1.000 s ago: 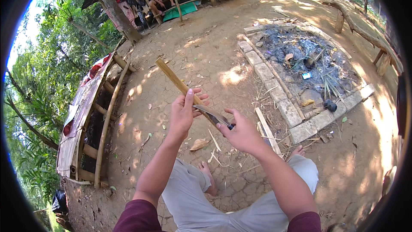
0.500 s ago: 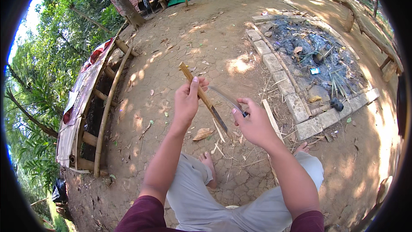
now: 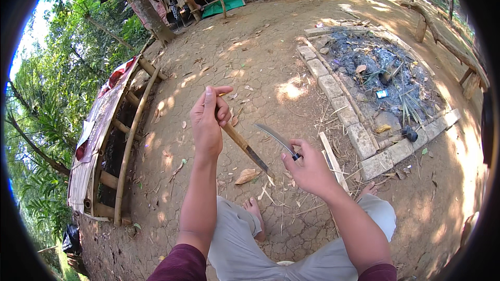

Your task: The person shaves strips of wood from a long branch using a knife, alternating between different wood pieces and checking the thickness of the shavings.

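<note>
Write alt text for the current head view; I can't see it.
A person's left hand grips a narrow brown strip, dark at its lower end; the right hand holds a curved knife beside it, not touching. Below is cracked earth, with a brick-edged ash pit at right and a low bamboo structure at left.

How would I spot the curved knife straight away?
Find the block-edged fire pit on the right. Left of its near corner is the person's right hand, holding the curved knife. Its slim grey blade bends, unlike the straight, dark-ended brown piece in the left hand.
</note>
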`<state>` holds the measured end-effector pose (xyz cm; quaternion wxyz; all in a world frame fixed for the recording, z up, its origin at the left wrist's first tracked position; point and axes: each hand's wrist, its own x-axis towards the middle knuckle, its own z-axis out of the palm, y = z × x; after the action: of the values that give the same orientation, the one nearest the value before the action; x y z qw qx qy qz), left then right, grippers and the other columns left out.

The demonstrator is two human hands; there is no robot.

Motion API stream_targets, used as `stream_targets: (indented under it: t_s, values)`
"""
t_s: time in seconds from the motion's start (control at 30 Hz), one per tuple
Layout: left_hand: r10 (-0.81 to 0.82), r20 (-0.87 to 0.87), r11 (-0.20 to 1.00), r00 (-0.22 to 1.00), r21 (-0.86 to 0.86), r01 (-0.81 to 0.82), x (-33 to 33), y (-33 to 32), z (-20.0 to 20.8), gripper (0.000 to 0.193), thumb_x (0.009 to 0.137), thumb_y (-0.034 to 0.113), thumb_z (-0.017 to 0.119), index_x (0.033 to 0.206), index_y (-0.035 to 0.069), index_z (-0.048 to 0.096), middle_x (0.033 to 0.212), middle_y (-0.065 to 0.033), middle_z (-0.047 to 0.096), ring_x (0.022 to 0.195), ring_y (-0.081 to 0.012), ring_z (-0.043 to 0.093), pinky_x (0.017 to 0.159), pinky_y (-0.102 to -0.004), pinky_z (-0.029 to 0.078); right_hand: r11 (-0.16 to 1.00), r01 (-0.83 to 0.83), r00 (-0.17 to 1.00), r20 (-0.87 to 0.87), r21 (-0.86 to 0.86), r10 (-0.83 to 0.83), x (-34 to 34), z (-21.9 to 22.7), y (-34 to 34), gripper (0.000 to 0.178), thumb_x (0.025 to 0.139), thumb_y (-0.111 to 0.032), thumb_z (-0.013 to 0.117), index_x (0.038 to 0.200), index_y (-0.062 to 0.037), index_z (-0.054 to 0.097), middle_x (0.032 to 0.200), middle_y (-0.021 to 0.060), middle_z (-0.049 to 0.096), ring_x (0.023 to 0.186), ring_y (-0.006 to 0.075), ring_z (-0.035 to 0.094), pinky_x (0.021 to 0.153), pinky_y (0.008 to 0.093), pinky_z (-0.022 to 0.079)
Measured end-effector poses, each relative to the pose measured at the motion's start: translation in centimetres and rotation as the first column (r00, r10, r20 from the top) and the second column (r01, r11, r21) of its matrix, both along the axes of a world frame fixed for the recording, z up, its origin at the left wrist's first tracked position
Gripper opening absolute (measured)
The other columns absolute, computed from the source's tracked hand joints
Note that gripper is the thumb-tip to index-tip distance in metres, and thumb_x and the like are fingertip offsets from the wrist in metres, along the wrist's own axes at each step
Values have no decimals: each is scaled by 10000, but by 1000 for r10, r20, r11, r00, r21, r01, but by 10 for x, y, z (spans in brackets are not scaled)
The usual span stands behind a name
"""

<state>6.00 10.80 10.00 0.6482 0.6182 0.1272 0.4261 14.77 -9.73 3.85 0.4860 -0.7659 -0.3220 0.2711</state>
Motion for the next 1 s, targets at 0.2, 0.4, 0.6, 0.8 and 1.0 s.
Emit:
stream_targets:
  t_s: [0.2, 0.4, 0.6, 0.8, 1.0]
  values:
    - [90, 171, 981, 981, -186, -57, -9, -10, 15, 356, 1043, 334, 444, 849, 53, 545, 591, 51, 291, 503, -62, 279, 496, -242, 238, 999, -30, 999, 35, 36, 28, -1, -12, 0, 406, 961, -185, 570, 1286, 50, 513, 885, 113, 692, 673, 170, 643, 635, 322, 502]
    - [85, 120, 952, 989, -304, -45, -20, -26, -31, 334, 1033, 332, 416, 825, 84, 499, 584, 49, 299, 498, -72, 281, 515, -251, 243, 999, -47, 991, -128, -3, 46, -11, -31, -2, 466, 942, -143, 545, 1350, 59, 448, 866, 184, 688, 741, 295, 663, 710, 396, 509]
    - [215, 166, 923, 962, -357, -144, -35, -44, -37, 314, 1034, 304, 383, 804, 97, 440, 606, 34, 295, 517, -80, 256, 517, -260, 241, 989, -122, 992, -44, -79, 119, -42, -46, -14, 569, 931, -115, 576, 1427, 37, 340, 917, 185, 696, 868, 289, 685, 802, 384, 504]
    - [251, 168, 897, 953, -410, -164, -46, -82, -32, 342, 1042, 307, 358, 746, 136, 337, 627, 27, 274, 544, -89, 240, 533, -257, 242, 981, -189, 982, -13, 46, 190, -78, -36, -20, 502, 954, -87, 544, 1421, -17, 374, 1030, 213, 657, 852, 317, 676, 773, 395, 511]
    - [136, 245, 979, 960, -185, -91, -84, -115, -56, 417, 1053, 386, 343, 710, 162, 264, 612, 20, 256, 535, -102, 226, 514, -259, 224, 979, -206, 962, 188, 14, 199, -130, -32, -47, 427, 981, -147, 513, 1358, 19, 403, 1063, 276, 599, 727, 381, 664, 609, 456, 536]
